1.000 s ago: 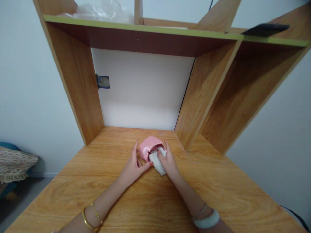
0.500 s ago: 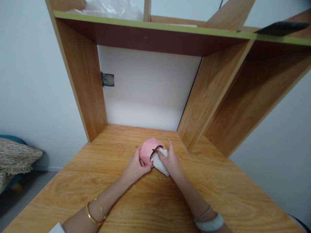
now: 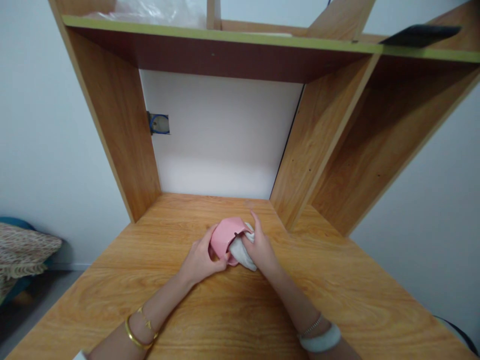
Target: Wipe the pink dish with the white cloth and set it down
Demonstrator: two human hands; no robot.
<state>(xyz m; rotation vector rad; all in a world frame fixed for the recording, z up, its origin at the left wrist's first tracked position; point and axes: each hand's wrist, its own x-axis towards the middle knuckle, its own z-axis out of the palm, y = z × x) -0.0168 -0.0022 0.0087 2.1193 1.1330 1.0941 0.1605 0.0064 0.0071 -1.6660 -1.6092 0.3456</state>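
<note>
- I see the pink cup (image 3: 224, 239) lying tipped on its side on the wooden desk (image 3: 240, 310), its mouth turned toward the right hand
- The left hand (image 3: 198, 259) sits against the left side of the pink cup, fingers curled round the outer wall and thumb at the lower rim, so it is closed on the cup
- The right hand (image 3: 262, 250) is just right of the pink cup, fingers bunched tight on a white cloth (image 3: 243, 255) and pushing it into the cup's mouth; one finger stretches out past the cup's far side
- Part of the white cloth is inside the pink cup, and the rest spills out below and to the right of it, touching the desk
- Well nearer me than the pink cup, I see a gold bangle (image 3: 133, 336) on the left wrist and a pale bracelet (image 3: 320, 342) on the right
- Behind the pink cup stands a white back panel (image 3: 225, 140), with a small cut-out (image 3: 158, 123) up and to the left
- High above the pink cup runs a green-edged shelf (image 3: 225, 37), carrying a clear plastic bag (image 3: 157, 7) to the left and a flat black thing (image 3: 420, 35) far to the right
- Far left of the pink cup, off the desk, lies a patterned fabric (image 3: 22, 250)
</note>
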